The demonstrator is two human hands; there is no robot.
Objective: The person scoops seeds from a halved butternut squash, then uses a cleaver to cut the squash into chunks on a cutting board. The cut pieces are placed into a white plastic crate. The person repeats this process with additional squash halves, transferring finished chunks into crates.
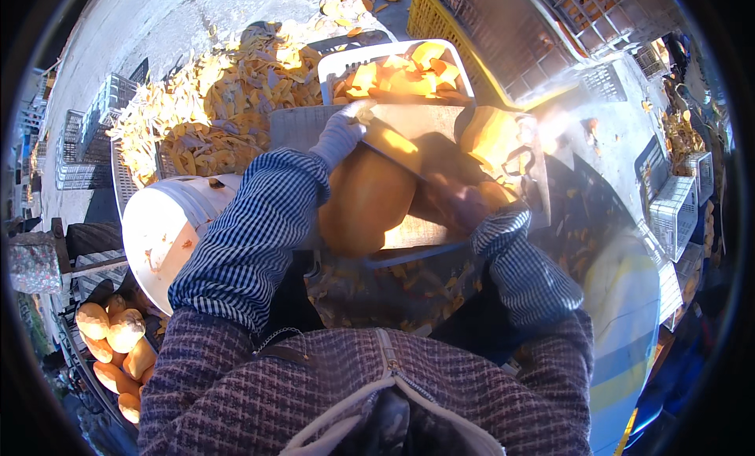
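Note:
A large block of peeled orange squash [367,205], apparently pumpkin, sits on a wooden cutting board [298,121] in front of me. My left hand [343,132], in a pale glove, presses on the far left end of a squash slice [394,144]. A knife [394,160] lies between that slice and the block, its thin dark edge running diagonally. My right hand [463,203], shaded and blurred, grips the knife at its near right end. Another peeled squash piece [488,134] rests at the board's right side.
A white plastic basket [325,78] of cut squash stands beyond the board. Peelings [218,111] are heaped to its left. A white bucket [156,232] lies by my left arm. Whole peeled squashes [124,332] sit lower left. Stacked crates [460,49] rise at the far right.

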